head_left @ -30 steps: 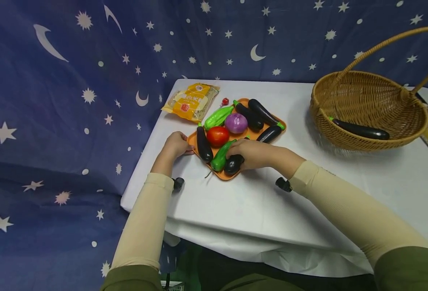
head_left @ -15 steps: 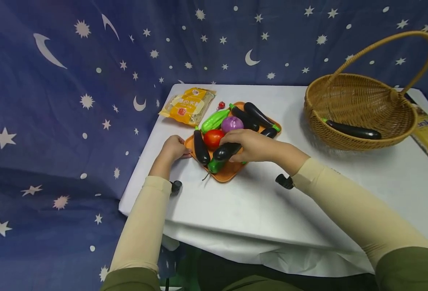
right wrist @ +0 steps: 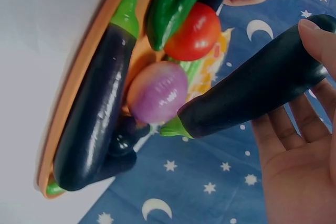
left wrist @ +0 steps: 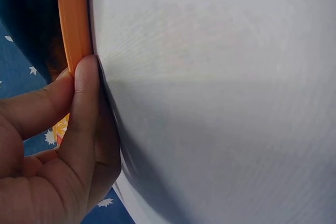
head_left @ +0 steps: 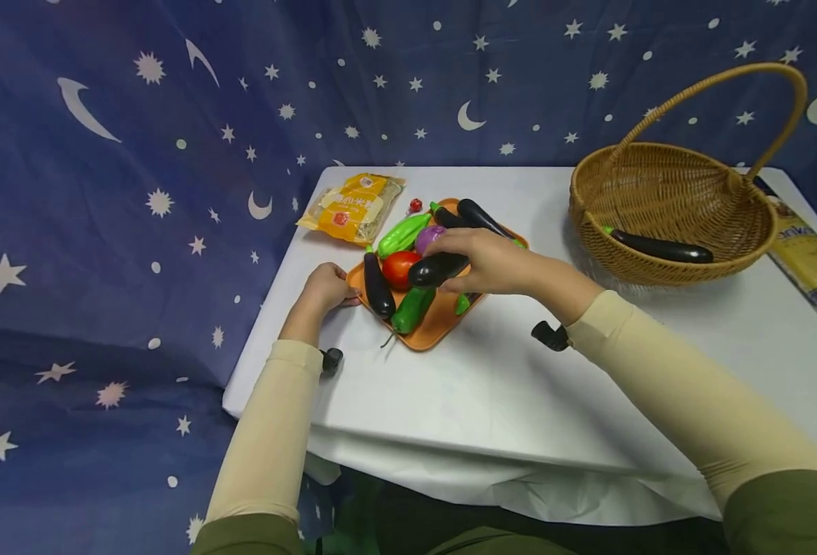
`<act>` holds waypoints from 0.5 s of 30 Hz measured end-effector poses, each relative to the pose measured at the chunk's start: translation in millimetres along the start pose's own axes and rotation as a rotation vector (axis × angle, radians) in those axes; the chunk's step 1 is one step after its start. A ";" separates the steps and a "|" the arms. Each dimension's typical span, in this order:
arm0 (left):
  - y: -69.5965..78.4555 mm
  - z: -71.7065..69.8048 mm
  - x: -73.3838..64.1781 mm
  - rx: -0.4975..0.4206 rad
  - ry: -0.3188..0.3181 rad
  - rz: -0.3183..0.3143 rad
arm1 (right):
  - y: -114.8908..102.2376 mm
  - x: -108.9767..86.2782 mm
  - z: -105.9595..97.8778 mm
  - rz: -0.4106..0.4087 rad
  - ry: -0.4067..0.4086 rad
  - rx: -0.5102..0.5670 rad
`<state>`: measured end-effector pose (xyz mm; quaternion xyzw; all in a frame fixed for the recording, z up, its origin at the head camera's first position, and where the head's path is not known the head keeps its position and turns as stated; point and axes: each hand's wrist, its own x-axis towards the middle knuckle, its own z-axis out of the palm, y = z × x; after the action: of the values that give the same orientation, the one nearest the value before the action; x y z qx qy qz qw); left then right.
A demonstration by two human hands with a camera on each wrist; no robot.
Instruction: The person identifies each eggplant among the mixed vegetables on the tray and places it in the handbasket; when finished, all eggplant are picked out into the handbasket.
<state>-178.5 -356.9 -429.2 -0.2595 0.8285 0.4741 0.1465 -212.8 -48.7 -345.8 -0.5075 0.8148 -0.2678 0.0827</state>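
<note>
My left hand (head_left: 325,288) pinches the left rim of an orange tray (left wrist: 74,14) between thumb and fingers. Above the tray, my right hand (head_left: 497,264) grips a dark eggplant (right wrist: 241,87) by its rounded end, its green cap pointing away from the palm. On the tray lie a green pepper (head_left: 413,310), a red tomato (head_left: 398,270), a purple onion (right wrist: 158,92), partly covered by the right hand in the head view, and several more eggplants, one (head_left: 378,287) along the left side. A light-green ridged vegetable (head_left: 404,235) lies toward the back.
A wicker basket (head_left: 596,247) with a tall handle stands on the right, one eggplant (head_left: 661,247) inside. Beside it lies a yellow package (head_left: 807,250). A yellow food bag (head_left: 356,208) and a small red item (head_left: 415,206) are behind the tray. A starry curtain backs the white table.
My right hand has taken the eggplant from the tray's near corner and raised it over the pepper, toward the tomato. The left hand keeps its hold on the rim.
</note>
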 end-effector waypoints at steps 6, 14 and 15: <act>-1.7 0.4 0.6 0.005 -0.003 -0.008 | -3.8 -2.1 -8.5 -0.038 0.031 0.012; 0.9 0.9 4.0 0.036 -0.001 -0.018 | -6.0 -9.6 -18.9 0.022 0.040 0.025; 1.1 0.8 4.3 0.039 -0.001 -0.018 | -6.0 -10.3 -20.1 0.029 0.039 0.019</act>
<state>-182.7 -357.0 -430.8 -0.2638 0.8352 0.4566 0.1561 -211.4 -34.7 -327.2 -0.4894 0.8209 -0.2845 0.0754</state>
